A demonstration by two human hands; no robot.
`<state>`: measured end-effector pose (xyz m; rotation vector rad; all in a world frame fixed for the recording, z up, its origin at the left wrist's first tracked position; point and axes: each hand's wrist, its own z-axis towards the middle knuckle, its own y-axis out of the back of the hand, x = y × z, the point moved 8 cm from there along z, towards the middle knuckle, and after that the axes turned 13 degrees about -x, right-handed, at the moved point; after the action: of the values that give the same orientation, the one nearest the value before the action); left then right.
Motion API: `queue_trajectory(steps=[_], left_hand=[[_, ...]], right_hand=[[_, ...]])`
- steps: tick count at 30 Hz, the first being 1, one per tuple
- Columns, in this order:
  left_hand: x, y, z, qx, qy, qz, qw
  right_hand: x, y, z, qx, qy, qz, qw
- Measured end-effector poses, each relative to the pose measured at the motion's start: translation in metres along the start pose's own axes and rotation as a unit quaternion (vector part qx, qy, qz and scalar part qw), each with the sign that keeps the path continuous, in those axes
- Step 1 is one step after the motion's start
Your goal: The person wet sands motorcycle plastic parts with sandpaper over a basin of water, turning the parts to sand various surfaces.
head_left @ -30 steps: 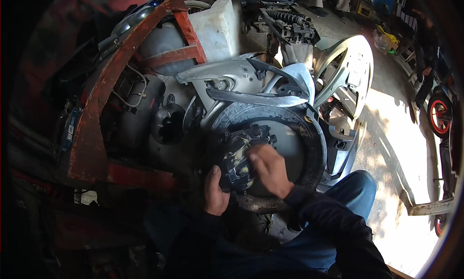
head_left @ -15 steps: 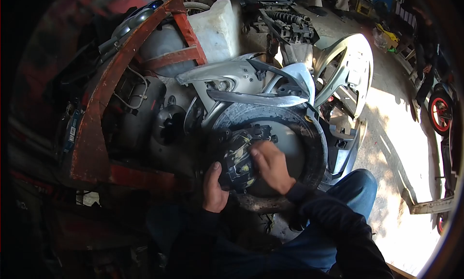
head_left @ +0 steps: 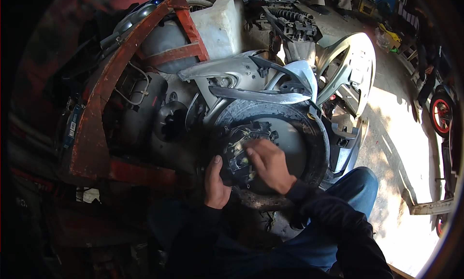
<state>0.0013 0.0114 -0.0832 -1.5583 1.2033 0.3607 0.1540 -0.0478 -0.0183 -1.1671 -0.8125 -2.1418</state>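
A rounded black plastic part point(head_left: 238, 158) with pale yellowish patches and small projections is held over the tyre point(head_left: 316, 153). My left hand point(head_left: 216, 185) grips its near left side, thumb up along the edge, the other fingers hidden beneath. My right hand point(head_left: 271, 165) lies over the upper right of the part with its fingers curled in against the surface. Whatever those fingers may pinch is hidden by the hand. The tyre lies flat in front of me, with a grey surface visible inside its ring.
Silver fairing panels point(head_left: 261, 94) rest along the tyre's far side, with a pale curved panel point(head_left: 365, 61) to their right. A rusty red metal frame point(head_left: 104, 90) stands at left, beside a dark cylinder point(head_left: 145, 98). A red-rimmed wheel point(head_left: 441, 114) is at far right.
My right hand has shifted slightly left across the black plastic part. My left hand keeps its grip, and the view has moved a little.
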Motion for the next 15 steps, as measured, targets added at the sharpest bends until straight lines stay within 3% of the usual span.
queue_trajectory(steps=[2, 3, 4, 7, 8, 10, 11, 12, 14, 15], left_hand=[[0.006, 0.015, 0.007, 0.008, -0.006, 0.011, 1.000], [0.010, 0.022, 0.009, 0.016, -0.010, 0.027, 0.999], [0.007, 0.016, 0.006, 0.017, -0.008, 0.030, 0.999], [0.000, -0.001, -0.006, 0.018, -0.013, 0.038, 0.999], [0.000, -0.001, -0.003, 0.029, -0.027, 0.051, 0.998], [0.000, 0.000, -0.002, 0.035, -0.038, 0.061, 0.997], [0.001, 0.003, -0.003, 0.028, -0.031, 0.058, 0.997], [0.001, 0.004, -0.003, 0.024, -0.026, 0.056, 0.998], [0.001, -0.004, -0.007, 0.016, -0.022, 0.041, 0.999], [-0.001, -0.007, -0.005, 0.009, -0.020, 0.023, 0.999]], right_hand=[[0.050, -0.008, -0.013, 0.017, 0.165, 0.014, 0.986], [0.056, -0.007, -0.015, 0.022, 0.183, 0.011, 0.983], [0.043, -0.004, -0.012, 0.020, 0.182, 0.010, 0.983], [-0.027, 0.009, 0.008, 0.021, -0.070, -0.016, 0.997], [-0.023, 0.007, 0.004, 0.019, -0.068, -0.016, 0.997], [0.040, 0.004, -0.009, 0.011, 0.132, 0.011, 0.991], [0.042, 0.002, -0.012, 0.025, 0.149, 0.025, 0.988], [0.032, 0.005, -0.009, 0.024, 0.148, 0.025, 0.988], [-0.025, 0.011, 0.001, 0.028, -0.030, -0.022, 0.999], [-0.009, 0.010, -0.002, 0.000, 0.025, -0.017, 1.000]])
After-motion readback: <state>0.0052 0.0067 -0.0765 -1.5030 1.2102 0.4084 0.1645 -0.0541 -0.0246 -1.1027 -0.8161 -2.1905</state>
